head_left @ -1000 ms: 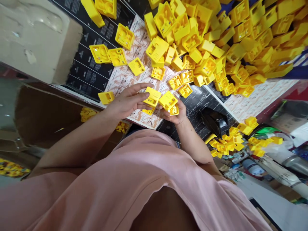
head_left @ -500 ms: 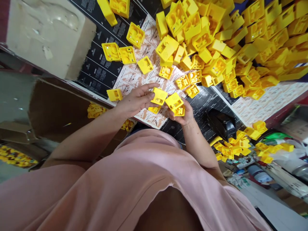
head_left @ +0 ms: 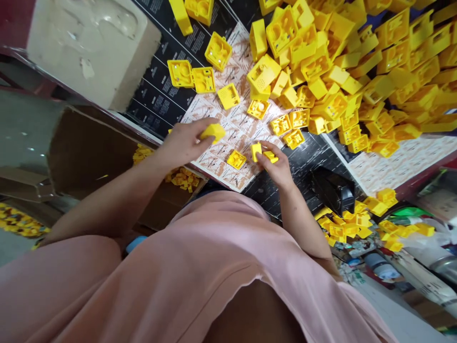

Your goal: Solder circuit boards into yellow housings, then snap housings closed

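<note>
My left hand point(head_left: 185, 140) is closed on a yellow plastic casing point(head_left: 213, 132), held above the table's left edge and slightly blurred. In my right hand point(head_left: 277, 166) is another yellow plastic casing point(head_left: 256, 151), pinched between thumb and fingers, with a second yellow piece point(head_left: 270, 156) showing between the fingers. On the patterned sheet between the hands lies an open yellow half-casing point(head_left: 236, 159), hollow side up. Beyond them rest a yellow casing with speaker holes point(head_left: 228, 96) and several open half-casings point(head_left: 281, 125).
A big pile of yellow casings point(head_left: 335, 102) fills the far right. A beige foam block point(head_left: 93, 52) stands far left. Below the table's left edge is a cardboard box point(head_left: 82, 162) with yellow pieces. A black tape dispenser point(head_left: 332, 188) sits right, near more yellow pieces point(head_left: 346, 224).
My hands have moved apart. The left has gone left with its casing, now turned over. My right hand has turned its casing on edge, and the half-casing between them is uncovered.
</note>
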Tool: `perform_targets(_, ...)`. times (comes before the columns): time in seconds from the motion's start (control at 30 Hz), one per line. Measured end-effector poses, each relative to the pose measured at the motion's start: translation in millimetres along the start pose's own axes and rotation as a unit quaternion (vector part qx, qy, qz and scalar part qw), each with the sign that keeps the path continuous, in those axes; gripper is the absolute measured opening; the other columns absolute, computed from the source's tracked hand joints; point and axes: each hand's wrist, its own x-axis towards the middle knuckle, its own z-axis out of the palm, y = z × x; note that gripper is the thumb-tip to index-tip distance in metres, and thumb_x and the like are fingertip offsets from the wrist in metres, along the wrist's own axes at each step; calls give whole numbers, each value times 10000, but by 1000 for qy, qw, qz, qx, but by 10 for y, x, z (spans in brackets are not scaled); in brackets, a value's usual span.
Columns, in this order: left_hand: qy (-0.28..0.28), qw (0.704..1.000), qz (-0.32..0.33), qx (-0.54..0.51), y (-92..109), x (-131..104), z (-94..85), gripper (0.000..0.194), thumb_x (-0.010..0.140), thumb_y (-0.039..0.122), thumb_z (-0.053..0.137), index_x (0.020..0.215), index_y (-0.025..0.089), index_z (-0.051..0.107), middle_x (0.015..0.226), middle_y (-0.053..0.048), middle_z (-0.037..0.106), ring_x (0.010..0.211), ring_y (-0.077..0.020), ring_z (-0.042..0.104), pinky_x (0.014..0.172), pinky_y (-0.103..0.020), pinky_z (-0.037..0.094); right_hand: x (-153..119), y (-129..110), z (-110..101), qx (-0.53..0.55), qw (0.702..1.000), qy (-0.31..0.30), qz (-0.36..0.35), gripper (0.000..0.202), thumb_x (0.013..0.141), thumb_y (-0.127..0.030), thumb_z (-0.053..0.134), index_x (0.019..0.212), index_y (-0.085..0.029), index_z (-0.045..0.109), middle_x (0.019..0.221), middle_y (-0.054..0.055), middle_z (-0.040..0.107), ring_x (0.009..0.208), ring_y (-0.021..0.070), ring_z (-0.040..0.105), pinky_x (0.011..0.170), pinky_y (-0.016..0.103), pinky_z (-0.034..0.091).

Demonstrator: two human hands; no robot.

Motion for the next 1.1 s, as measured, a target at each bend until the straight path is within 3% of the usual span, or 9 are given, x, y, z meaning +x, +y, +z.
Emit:
perform_targets(0.13,-36,982,12,187,-354,-49,-455,645,914,694,481,1355,261,666,1193,4,756,1026,-255,639,1034,-429,484,-111,181,254,-188,975,9,-119,597,839,-616,701,1278,-214,649,1242,141,690,1143,283,644,1094,529,500)
perform_targets(0.33,-194,950,28,242,-703,-42,-798,863,649,1002,457,931,265,807,790,-19,764,714,-206,639,748,-342,494,-5,85,733,-239,935,-133,-226,500,936,-582,625,1309,-250,648,1402,140,641,1333,281,587,1124,479,514)
perform_targets(0.5,0,966,104,237,-270,390,-370,526,983,637,459,1227,253,723,1297,-56,727,1297,-302,579,1186,-499,367,540,-423,363,-451,867,95,-190,457,977,-523,568,1306,-214,637,1466,185,553,1252,386,589,942,577,573)
perform_targets(0.63,33,967,175,183,20,873,84,546,894,492,677,1392,276,616,1452,-60,647,1557,-361,311,1309,-626,95,790,-578,285,-517,836,100,-158,432,962,-432,593,1300,-165,626,1489,221,524,1212,391,601,930,573,565)
perform_targets(0.7,-2,962,179,207,19,939,156,582,902,432,669,1434,213,581,1461,-96,636,1562,-364,304,1307,-639,38,743,-535,308,-467,867,93,-149,460,927,-477,639,1279,-182,636,1396,191,589,1228,378,595,953,544,562)
perform_targets(0.77,-18,960,180,216,-34,852,141,611,919,391,642,1472,154,541,1500,-125,601,1539,-350,351,1308,-602,101,619,-448,309,-300,945,58,-114,503,846,-544,726,1234,-232,652,1303,125,640,1195,323,609,920,459,582)
perform_targets(0.87,3,973,166,157,-71,571,83,640,920,429,624,1492,161,523,1513,-129,579,1447,-319,483,1248,-491,319,411,-317,272,-7,999,-38,-11,516,826,-667,673,1144,-262,649,1079,58,686,857,198,637,619,294,555)
perform_targets(0.97,2,987,143,76,7,327,97,638,882,459,651,1458,201,558,1423,-111,639,1336,-309,590,1165,-427,429,282,-252,259,217,962,-123,112,511,876,-689,555,1086,-229,628,896,30,665,583,114,482,413,193,358)
perform_targets(1.1,-18,993,97,-65,120,204,200,732,813,455,722,1466,205,503,1288,-103,704,1123,-267,692,1021,-361,521,208,-265,319,376,888,-139,226,465,976,-611,420,1085,-202,614,821,10,652,531,92,441,387,161,331)
